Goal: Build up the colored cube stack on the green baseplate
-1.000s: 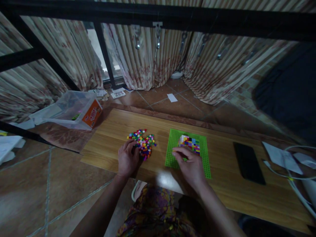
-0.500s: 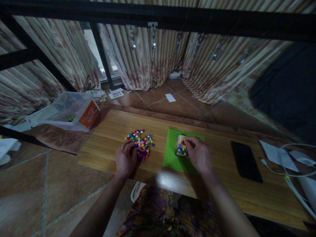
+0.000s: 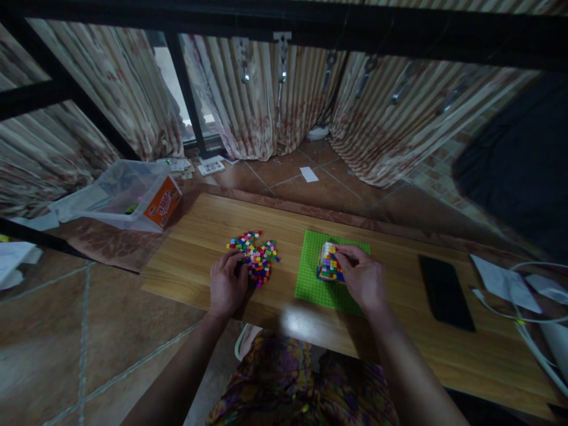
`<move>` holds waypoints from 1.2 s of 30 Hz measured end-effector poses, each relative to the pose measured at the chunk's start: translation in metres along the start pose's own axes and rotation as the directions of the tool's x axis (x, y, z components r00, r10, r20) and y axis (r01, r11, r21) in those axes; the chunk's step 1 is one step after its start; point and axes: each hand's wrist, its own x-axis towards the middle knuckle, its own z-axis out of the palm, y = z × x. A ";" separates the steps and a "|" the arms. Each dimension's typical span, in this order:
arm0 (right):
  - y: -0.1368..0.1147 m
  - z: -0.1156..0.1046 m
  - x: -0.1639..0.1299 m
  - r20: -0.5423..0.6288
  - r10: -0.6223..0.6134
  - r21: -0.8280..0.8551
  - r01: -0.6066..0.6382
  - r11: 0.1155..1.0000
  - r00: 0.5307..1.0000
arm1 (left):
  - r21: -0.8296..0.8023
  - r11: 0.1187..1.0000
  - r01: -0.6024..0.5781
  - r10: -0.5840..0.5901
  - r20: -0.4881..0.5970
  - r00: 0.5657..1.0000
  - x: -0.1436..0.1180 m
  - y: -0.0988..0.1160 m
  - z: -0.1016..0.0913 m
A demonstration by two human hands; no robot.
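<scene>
Our right hand (image 3: 361,278) closes its grip on the brick block (image 3: 329,262), steadying it on the green baseplate (image 3: 313,284); our left hand (image 3: 227,284) rests fingers curled, holding nothing we can see, at the loose bricks (image 3: 255,254) on the bench (image 3: 199,236)

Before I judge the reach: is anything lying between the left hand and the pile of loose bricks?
Nothing visible does. The left hand rests on the wooden board with its fingertips at the near edge of the pile of loose bricks. The right hand is over on the brick block.
</scene>
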 end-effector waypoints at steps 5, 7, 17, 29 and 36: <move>0.001 -0.007 0.000 -0.061 0.052 -0.015 -0.053 0.998 0.997 | 0.001 1.000 -0.007 0.007 0.003 1.000 0.000 0.000 -0.001; 0.002 -0.008 0.003 -0.129 0.033 -0.067 -0.042 0.997 0.991 | 0.002 1.000 -0.011 0.011 0.002 1.000 0.000 0.000 0.000; 0.012 0.007 0.015 -0.019 0.022 -0.140 -0.025 0.990 1.000 | 0.006 1.000 -0.001 0.001 0.001 1.000 0.000 0.000 0.000; 0.015 0.009 0.016 0.084 0.146 -0.015 -0.145 0.989 0.986 | -0.007 1.000 0.006 -0.006 0.000 1.000 0.000 -0.001 0.001; 0.003 0.004 0.010 -0.028 -0.022 -0.176 0.017 0.984 0.999 | 0.007 1.000 0.004 -0.004 0.010 1.000 -0.001 0.002 -0.001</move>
